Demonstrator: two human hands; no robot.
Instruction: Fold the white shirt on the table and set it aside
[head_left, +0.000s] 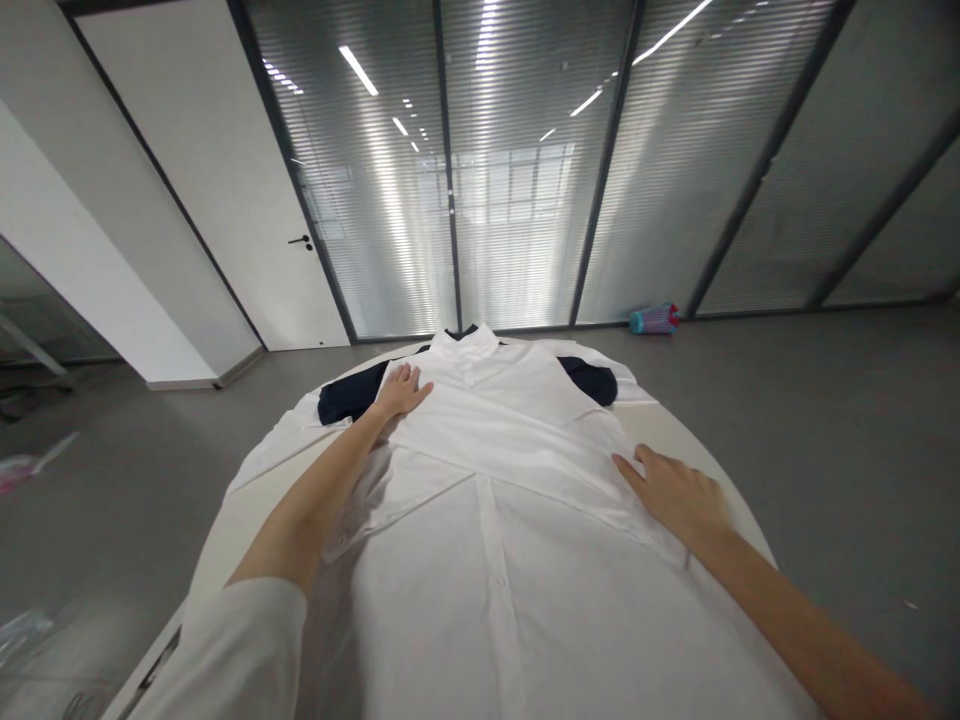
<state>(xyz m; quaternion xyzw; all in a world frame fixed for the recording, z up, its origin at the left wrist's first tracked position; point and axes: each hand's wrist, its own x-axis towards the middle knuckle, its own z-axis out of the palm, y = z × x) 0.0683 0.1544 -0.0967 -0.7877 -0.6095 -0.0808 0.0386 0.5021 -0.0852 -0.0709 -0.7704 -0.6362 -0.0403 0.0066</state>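
A white button-up shirt (450, 560) lies front up, its collar at the far end. Its sleeves (510, 445) are folded across the chest, one over the other. My left hand (403, 392) rests flat near the shoulder on the left, fingers spread. At the right side of the shirt, my right hand (679, 495) touches the fabric near the sleeve's fold with its thumb held apart; its outer edge is slightly blurred. A dark navy garment (352, 393) shows from beneath the white shirt on both sides.
Under the clothes is a pale rounded table (720, 470). More white fabric (281, 440) spreads at its far edges. A blue and red item (654, 320) lies on the grey floor by the glass partition (510, 230). A white door (225, 180) stands at the left.
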